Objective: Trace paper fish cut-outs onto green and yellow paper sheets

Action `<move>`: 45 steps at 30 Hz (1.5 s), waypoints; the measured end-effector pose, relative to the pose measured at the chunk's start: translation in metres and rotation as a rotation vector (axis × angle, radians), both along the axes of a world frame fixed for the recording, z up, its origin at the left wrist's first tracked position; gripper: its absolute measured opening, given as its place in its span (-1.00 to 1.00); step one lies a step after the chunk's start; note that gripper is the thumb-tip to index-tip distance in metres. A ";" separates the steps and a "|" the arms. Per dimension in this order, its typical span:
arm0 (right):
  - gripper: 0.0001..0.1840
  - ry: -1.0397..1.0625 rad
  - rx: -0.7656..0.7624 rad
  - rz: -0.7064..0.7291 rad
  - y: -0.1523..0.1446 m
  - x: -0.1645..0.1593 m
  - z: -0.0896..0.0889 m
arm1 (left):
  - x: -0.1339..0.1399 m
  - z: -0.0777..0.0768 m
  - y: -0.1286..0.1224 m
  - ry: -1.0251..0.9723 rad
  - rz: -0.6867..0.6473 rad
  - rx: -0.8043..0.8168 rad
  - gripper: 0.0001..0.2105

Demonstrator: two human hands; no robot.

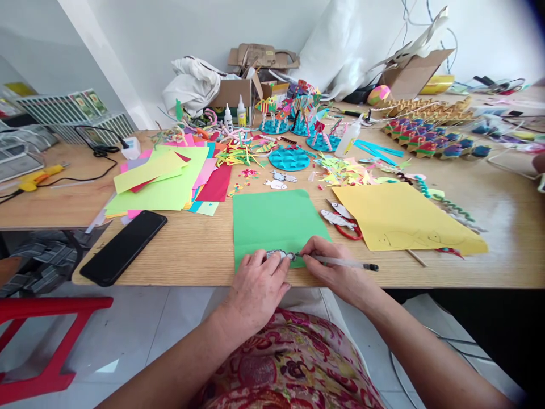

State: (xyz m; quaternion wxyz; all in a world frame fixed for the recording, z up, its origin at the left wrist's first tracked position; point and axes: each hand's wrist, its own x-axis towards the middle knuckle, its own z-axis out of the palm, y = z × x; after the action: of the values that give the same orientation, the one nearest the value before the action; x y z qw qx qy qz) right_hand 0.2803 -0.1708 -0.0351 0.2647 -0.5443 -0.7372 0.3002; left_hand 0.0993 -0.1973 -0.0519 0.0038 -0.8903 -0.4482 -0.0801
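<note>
A sheet of green paper lies at the table's front edge in the head view. On its lower part is a small white fish-shaped paper cutout, partly hidden under the fingertips of my left hand, which rests with fingers extended and presses it down. My right hand pinches a pen with a clear barrel; its tip is at the right end of the cutout. To the right, more white fish cutouts lie over red-handled scissors, beside a yellow sheet with pencilled fish outlines.
A black phone and a pile of coloured paper lie to the left. Behind the green sheet are paper scraps, a blue textured disc, glue bottles and decorated blue-based crafts. Painted egg-carton pieces sit far right.
</note>
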 end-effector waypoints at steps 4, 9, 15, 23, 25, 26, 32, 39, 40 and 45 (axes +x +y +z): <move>-0.91 -0.003 0.029 -0.009 -0.005 -0.001 -0.002 | 0.000 0.000 0.000 -0.004 0.000 0.013 -0.60; -0.91 -0.028 0.074 -0.004 -0.009 -0.002 -0.005 | -0.001 -0.002 0.000 -0.006 -0.003 0.031 -0.61; -0.91 -0.072 0.084 0.009 -0.010 -0.002 -0.005 | 0.000 -0.002 0.001 -0.001 -0.007 0.043 -0.61; -0.91 -0.051 0.030 0.022 -0.010 -0.008 0.003 | 0.000 -0.001 0.001 0.003 -0.012 0.037 -0.62; -0.91 0.003 -0.016 0.013 -0.007 -0.006 0.005 | 0.000 -0.001 0.000 0.000 -0.010 0.041 -0.62; -0.91 0.047 -0.042 0.008 -0.006 -0.004 0.005 | 0.000 -0.001 0.000 0.000 -0.008 0.043 -0.61; -0.90 0.256 -0.114 -0.004 0.001 0.002 0.007 | -0.001 -0.001 0.000 -0.012 -0.009 0.024 -0.63; -0.92 0.190 -0.111 0.052 -0.001 -0.004 0.003 | -0.003 -0.003 0.000 -0.053 -0.003 -0.005 -0.64; -0.92 0.171 -0.098 0.059 -0.001 -0.005 0.003 | -0.003 -0.003 0.000 -0.052 -0.004 -0.001 -0.64; -0.91 0.134 -0.068 0.068 -0.001 -0.006 0.002 | -0.003 -0.003 0.000 -0.047 0.002 0.004 -0.65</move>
State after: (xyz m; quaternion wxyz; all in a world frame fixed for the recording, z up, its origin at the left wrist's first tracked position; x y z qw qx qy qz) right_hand 0.2741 -0.1720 -0.0334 0.2844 -0.5063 -0.7254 0.3695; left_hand 0.0967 -0.1976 -0.0545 -0.0047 -0.8877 -0.4489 -0.1019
